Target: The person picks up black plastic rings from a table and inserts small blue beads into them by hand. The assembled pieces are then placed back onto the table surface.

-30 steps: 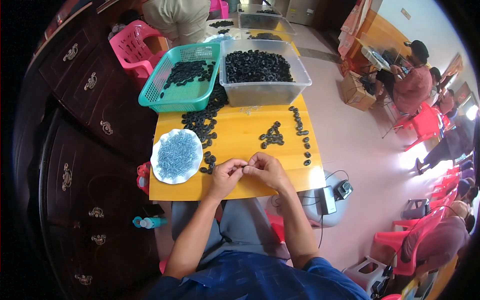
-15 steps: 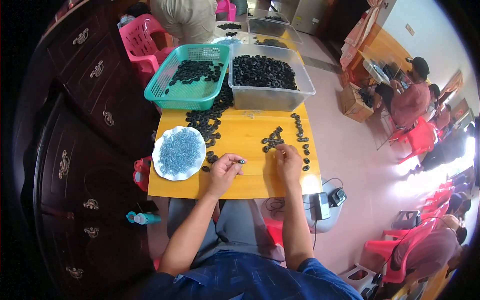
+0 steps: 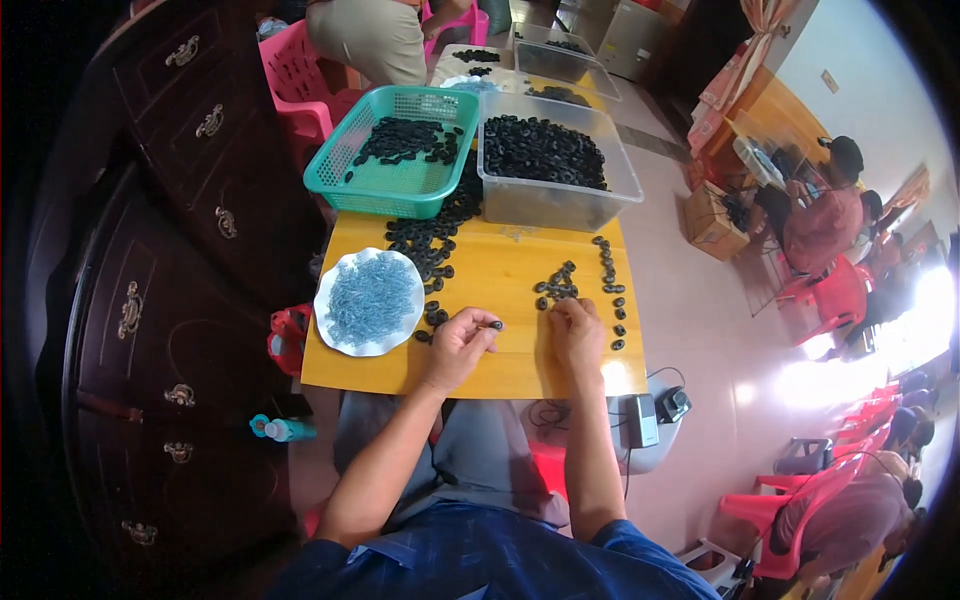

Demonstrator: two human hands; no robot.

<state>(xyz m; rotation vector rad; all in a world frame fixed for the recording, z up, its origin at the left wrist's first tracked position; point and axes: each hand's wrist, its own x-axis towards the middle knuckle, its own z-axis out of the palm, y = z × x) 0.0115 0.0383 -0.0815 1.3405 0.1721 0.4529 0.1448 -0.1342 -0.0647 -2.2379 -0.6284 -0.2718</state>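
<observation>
My left hand (image 3: pixel 461 346) is closed in a pinch on a small black oval piece (image 3: pixel 496 325), which sticks out past the fingertips above the yellow table (image 3: pixel 490 375). To its right, the fingers of my right hand (image 3: pixel 578 338) are drawn together low over the table, at the near edge of a loose cluster of similar black pieces (image 3: pixel 556 286). Whatever those fingertips hold is hidden. Left of my left hand lies a white scalloped plate (image 3: pixel 368 351) heaped with thin, clear bluish pieces (image 3: pixel 370 298). More black pieces (image 3: pixel 425 240) spread behind that hand.
A green basket (image 3: pixel 375 200) and a clear plastic bin (image 3: pixel 555 208), both holding black pieces, stand at the back. A line of black pieces (image 3: pixel 608 270) runs along the right edge. Dark drawers (image 3: pixel 190 240) flank the left. Other people sit on the right; one stands beyond the basket.
The whole view has shifted slightly. My left hand still pinches the black piece, and my right hand stays by the cluster. Beyond the basket, the person's arm has come into view.
</observation>
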